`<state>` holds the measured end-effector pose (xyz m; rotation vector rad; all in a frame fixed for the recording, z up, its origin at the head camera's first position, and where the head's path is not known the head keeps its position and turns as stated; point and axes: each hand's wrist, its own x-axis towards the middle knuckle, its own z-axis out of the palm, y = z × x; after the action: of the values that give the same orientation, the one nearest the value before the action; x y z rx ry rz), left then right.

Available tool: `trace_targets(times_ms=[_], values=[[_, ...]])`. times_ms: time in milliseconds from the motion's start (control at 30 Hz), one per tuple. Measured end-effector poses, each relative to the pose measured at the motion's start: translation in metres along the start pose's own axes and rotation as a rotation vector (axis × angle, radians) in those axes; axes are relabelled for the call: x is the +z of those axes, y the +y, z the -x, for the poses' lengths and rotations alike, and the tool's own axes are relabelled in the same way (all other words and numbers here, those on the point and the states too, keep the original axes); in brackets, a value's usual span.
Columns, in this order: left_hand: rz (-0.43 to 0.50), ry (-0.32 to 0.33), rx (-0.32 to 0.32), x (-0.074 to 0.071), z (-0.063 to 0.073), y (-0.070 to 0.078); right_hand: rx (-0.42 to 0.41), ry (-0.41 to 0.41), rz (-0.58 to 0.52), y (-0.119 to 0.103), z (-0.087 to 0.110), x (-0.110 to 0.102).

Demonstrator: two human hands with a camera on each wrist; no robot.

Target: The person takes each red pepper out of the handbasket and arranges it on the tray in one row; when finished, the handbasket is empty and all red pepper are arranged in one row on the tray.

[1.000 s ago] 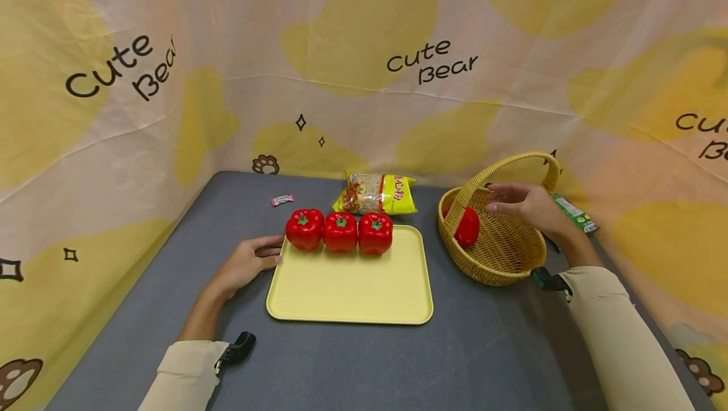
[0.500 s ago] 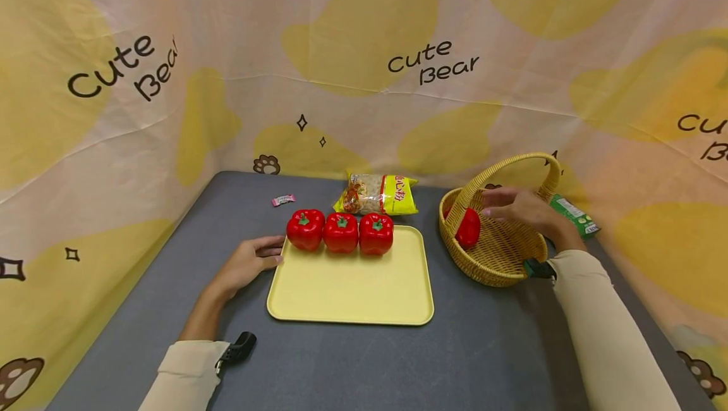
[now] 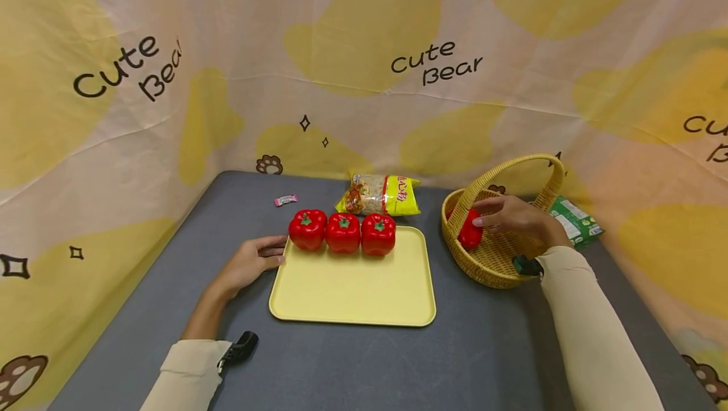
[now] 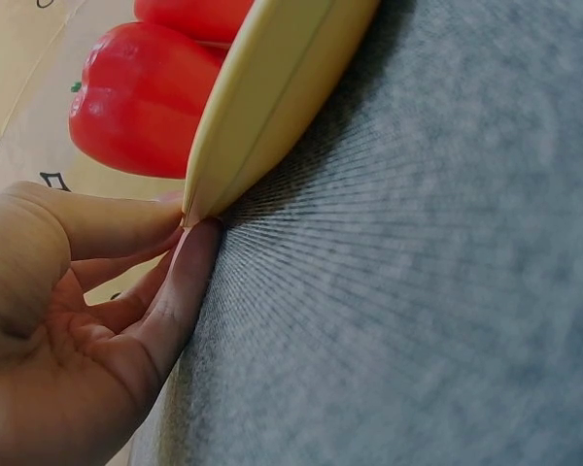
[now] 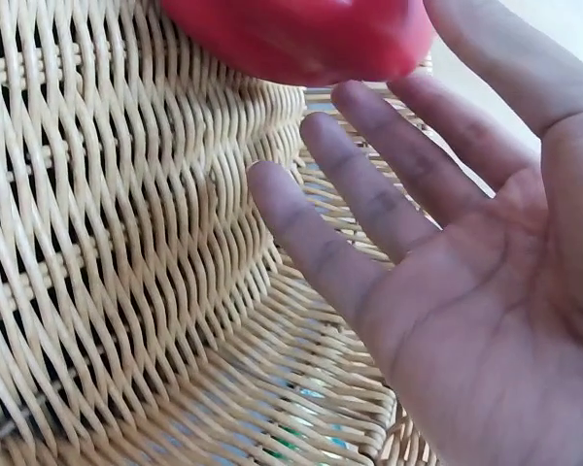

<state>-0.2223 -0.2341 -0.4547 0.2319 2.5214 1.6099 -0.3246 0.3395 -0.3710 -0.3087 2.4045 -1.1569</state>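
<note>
My left hand (image 3: 250, 262) is at the left rim of a yellow tray (image 3: 352, 294). In the left wrist view its thumb and fingertips pinch the tray's edge. Three red bell peppers with green stems, the left one (image 3: 308, 229), the middle one (image 3: 343, 234) and the right one (image 3: 378, 234), line the tray's far side. My right hand (image 3: 514, 216) reaches into a wicker basket (image 3: 493, 278). Its fingers (image 5: 360, 184) are spread and nearly straight, tips right by another red pepper (image 5: 311, 34) against the basket wall. In the head view the hand partly covers this pepper.
Behind the tray lies a yellow food packet (image 3: 380, 195), with a small pink-wrapped candy (image 3: 285, 200) to its left. A green packet (image 3: 576, 220) lies right of the basket. The tall basket handle (image 3: 483, 180) arches over the opening. Printed cloth walls (image 3: 341, 50) enclose the dark table.
My right hand has moved left and down inside the basket, up to the red pepper. The left hand and the tray stay in place.
</note>
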Motion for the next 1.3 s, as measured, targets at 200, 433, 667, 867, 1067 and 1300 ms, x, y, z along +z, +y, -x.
trace_targets(times_ms=[200,433,667,867,1067,1300], values=[[-0.004,0.003,0.003,0.0,-0.001,-0.002,0.013,-0.017,0.0,0.003,-0.004,0.003],[-0.014,0.013,0.009,-0.001,0.0,-0.001,0.005,-0.02,0.007,0.001,-0.005,0.004],[-0.01,0.003,0.01,-0.001,0.0,-0.002,0.005,-0.033,-0.023,0.004,-0.007,0.006],[-0.011,0.003,0.008,-0.001,-0.001,-0.002,0.006,-0.037,-0.038,0.007,-0.008,0.004],[-0.016,0.003,0.006,0.0,0.0,-0.001,-0.001,-0.03,-0.045,0.005,-0.005,0.006],[-0.004,0.001,0.008,0.0,0.0,-0.001,-0.004,0.023,-0.023,0.001,0.003,0.006]])
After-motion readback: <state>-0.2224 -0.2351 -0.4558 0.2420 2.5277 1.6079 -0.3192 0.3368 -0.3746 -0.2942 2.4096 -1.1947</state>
